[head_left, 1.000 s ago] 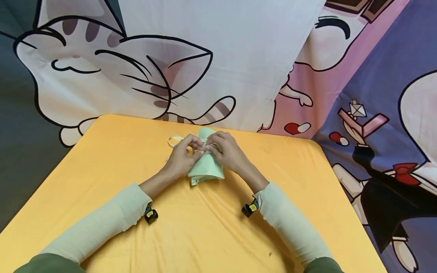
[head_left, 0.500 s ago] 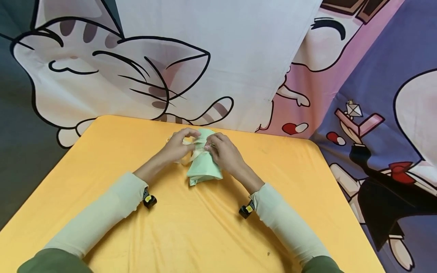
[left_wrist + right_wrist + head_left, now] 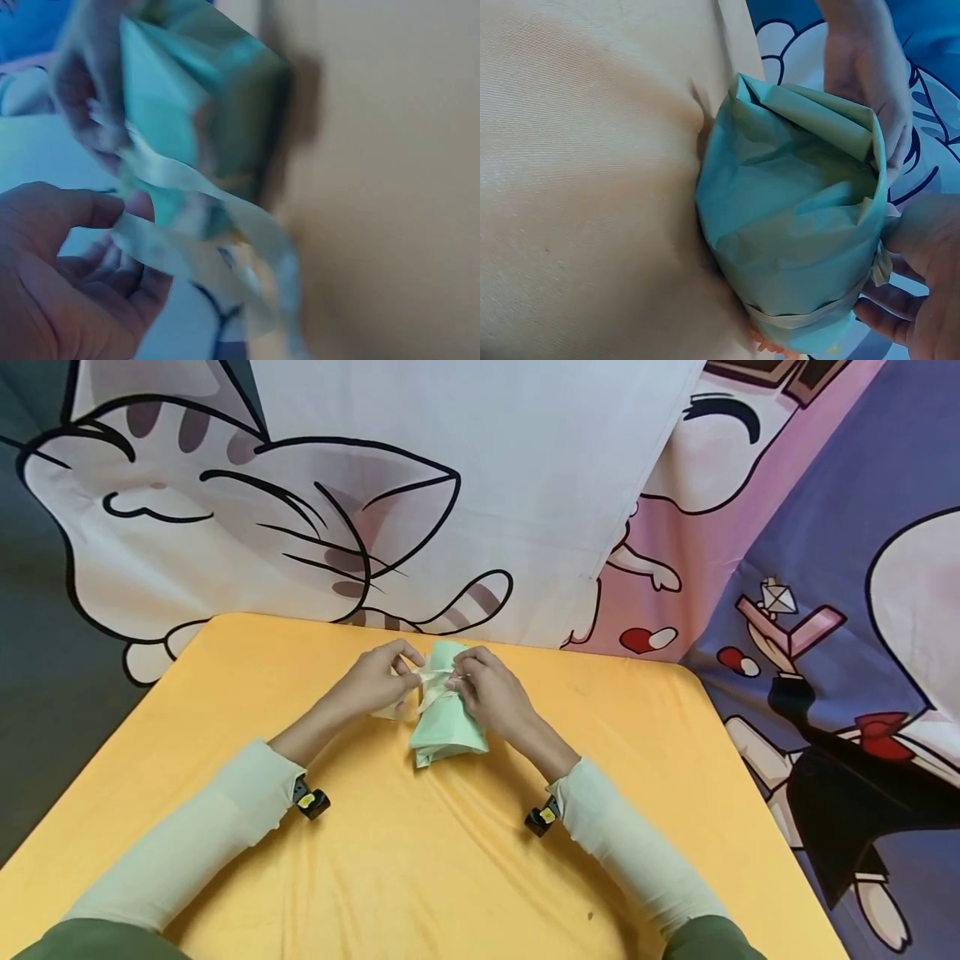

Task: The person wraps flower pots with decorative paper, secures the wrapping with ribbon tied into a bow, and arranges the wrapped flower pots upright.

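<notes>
A mint-green paper-wrapped bundle (image 3: 448,727) lies near the table's far edge, its wide folded end towards me. Round its narrower middle runs a cream ribbon (image 3: 433,689), its band also visible in the right wrist view. On the bundle's left, my left hand (image 3: 381,681) pinches a ribbon strand between thumb and finger; this ribbon (image 3: 262,232) trails in a loop in the left wrist view. My right hand (image 3: 491,689) pinches the ribbon at the bundle's right side. Something orange and frilly (image 3: 774,345) peeks out beyond the band. The knot itself is mostly hidden by fingers.
A yellow cloth (image 3: 420,868) with wrinkles covers the table. Behind it hangs a printed cartoon curtain (image 3: 555,485), close past the far edge; another printed panel (image 3: 817,610) stands at the right. A small dark speck (image 3: 590,916) lies on the cloth.
My left hand has moved from the bundle's middle out to the left and now pinches the ribbon, after spreading its fingers midway. My right hand has stayed nearly in place at the ribbon.
</notes>
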Action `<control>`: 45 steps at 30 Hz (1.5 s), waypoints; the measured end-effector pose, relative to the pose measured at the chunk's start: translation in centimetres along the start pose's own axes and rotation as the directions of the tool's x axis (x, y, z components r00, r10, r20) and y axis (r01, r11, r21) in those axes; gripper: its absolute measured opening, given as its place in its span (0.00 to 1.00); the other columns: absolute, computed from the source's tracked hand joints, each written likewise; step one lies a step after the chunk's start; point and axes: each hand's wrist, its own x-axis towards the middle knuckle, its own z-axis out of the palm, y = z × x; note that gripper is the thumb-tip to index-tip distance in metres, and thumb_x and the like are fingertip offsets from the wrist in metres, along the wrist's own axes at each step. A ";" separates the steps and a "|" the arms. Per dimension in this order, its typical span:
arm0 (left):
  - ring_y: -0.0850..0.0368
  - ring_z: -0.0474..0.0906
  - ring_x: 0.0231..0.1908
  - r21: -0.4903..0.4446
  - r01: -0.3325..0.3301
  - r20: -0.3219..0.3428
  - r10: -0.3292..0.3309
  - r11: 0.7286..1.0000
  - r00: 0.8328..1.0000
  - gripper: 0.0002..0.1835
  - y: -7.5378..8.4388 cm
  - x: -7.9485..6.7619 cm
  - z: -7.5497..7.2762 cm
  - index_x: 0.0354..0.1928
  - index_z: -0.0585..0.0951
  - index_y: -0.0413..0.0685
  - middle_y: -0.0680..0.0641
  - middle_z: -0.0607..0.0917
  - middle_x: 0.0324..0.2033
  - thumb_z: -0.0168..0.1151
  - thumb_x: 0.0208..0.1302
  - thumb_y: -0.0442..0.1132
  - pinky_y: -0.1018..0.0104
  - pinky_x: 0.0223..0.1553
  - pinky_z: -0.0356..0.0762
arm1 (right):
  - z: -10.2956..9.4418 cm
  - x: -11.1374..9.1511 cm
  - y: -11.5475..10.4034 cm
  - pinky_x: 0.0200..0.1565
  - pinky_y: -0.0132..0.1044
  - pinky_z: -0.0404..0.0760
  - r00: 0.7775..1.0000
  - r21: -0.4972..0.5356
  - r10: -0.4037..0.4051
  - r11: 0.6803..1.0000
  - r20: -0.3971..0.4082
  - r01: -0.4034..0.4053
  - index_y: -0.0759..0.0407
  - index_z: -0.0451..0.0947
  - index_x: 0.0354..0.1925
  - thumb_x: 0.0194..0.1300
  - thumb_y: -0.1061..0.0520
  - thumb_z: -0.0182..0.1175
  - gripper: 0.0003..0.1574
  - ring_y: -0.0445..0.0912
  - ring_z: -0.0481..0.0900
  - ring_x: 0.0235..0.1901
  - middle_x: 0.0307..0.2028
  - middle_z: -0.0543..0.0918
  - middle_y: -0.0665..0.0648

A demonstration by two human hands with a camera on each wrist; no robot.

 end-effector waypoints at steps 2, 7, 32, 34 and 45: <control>0.41 0.90 0.31 -0.047 0.039 0.064 -0.036 0.998 0.997 0.15 0.9 -0.6 -0.3 0.64 0.79 0.43 0.40 0.84 0.43 0.62 0.83 0.39 0.63 0.30 0.81 | -0.3 0.2 -0.1 0.57 0.48 0.91 1.000 -0.009 0.002 1.000 0.008 -0.002 0.61 0.89 0.50 0.84 0.51 0.67 0.14 0.54 0.88 0.60 0.65 0.86 0.60; 0.56 0.83 0.30 -0.220 0.180 0.263 -0.120 0.959 0.957 0.15 2.4 -1.6 -0.4 0.60 0.76 0.39 0.47 0.83 0.37 0.64 0.81 0.37 0.67 0.29 0.82 | -0.8 0.4 0.1 0.60 0.50 0.90 0.999 -0.033 0.004 0.999 0.050 -0.002 0.61 0.90 0.54 0.84 0.51 0.68 0.15 0.54 0.89 0.61 0.65 0.87 0.59; 0.41 0.76 0.78 -0.352 0.071 0.773 0.247 0.934 0.585 0.21 4.6 -4.6 6.9 0.71 0.80 0.33 0.33 0.77 0.77 0.63 0.80 0.27 0.60 0.76 0.80 | -3.5 2.1 0.6 0.56 0.46 0.88 0.975 -0.003 -0.094 0.995 0.203 0.096 0.59 0.92 0.44 0.83 0.59 0.68 0.08 0.53 0.86 0.53 0.49 0.91 0.60; 0.40 0.66 0.86 -0.411 0.086 0.739 0.276 0.908 0.614 0.27 4.8 -4.7 7.8 0.77 0.76 0.35 0.38 0.65 0.87 0.62 0.79 0.25 0.54 0.83 0.72 | -3.6 2.3 0.5 0.56 0.45 0.88 0.972 -0.002 -0.101 0.995 0.210 0.104 0.60 0.92 0.43 0.83 0.60 0.67 0.08 0.52 0.86 0.52 0.47 0.91 0.59; 0.40 0.72 0.83 -0.412 0.101 0.680 0.232 0.906 0.695 0.43 4.7 -4.9 10.2 0.90 0.55 0.38 0.35 0.59 0.89 0.60 0.79 0.25 0.53 0.78 0.79 | -3.9 2.7 -0.1 0.57 0.45 0.88 0.959 -0.001 -0.134 0.990 0.251 0.139 0.63 0.92 0.47 0.84 0.64 0.64 0.10 0.53 0.86 0.53 0.48 0.92 0.61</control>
